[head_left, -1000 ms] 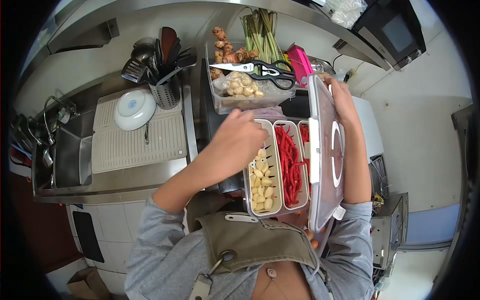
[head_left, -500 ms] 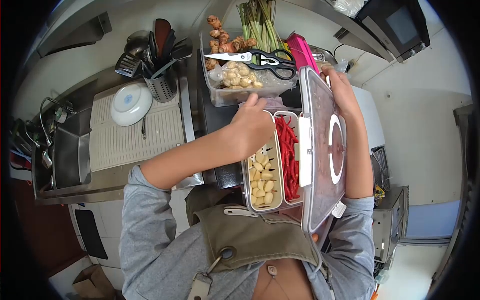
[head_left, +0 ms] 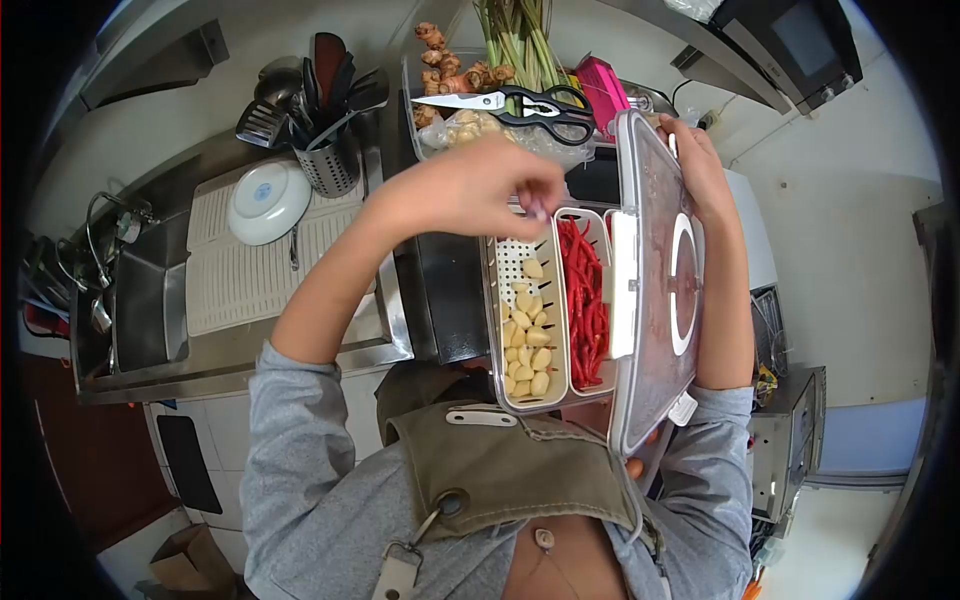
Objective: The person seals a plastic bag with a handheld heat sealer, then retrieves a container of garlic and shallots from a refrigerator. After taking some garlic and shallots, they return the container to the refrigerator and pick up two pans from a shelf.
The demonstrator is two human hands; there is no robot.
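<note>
Places were noted from the garlic tray (head_left: 514,258).

Your left hand (head_left: 480,190) was above the tray's far end, with the fingers curled and the thumb and fingertips pinching a small purplish piece (head_left: 537,211). Blur hid what it was; contact with the tray's rim could not be told. Your right hand (head_left: 698,165) was to the right of the tray and beyond its far end, fingers bent around the far edge of the clear lid (head_left: 652,260); thumb placement could not be made out.

The garlic tray's long axis ran away from your body, near end by your apron (head_left: 520,475). Peeled garlic cloves (head_left: 522,345) filled its near and middle parts; the perforated floor showed at the far end. Just right of it, red chillies (head_left: 585,310) lay mostly lengthwise, parallel to the tray. The lid stood tilted on edge right of those, its long axis also running away from you.

Left of the tray, a strip of black surface (head_left: 450,290) gave side room. A gap showed between your left fingertips and the lid's edge. Beyond the far end, scissors (head_left: 530,108) bounded the reach, pointing left.
</note>
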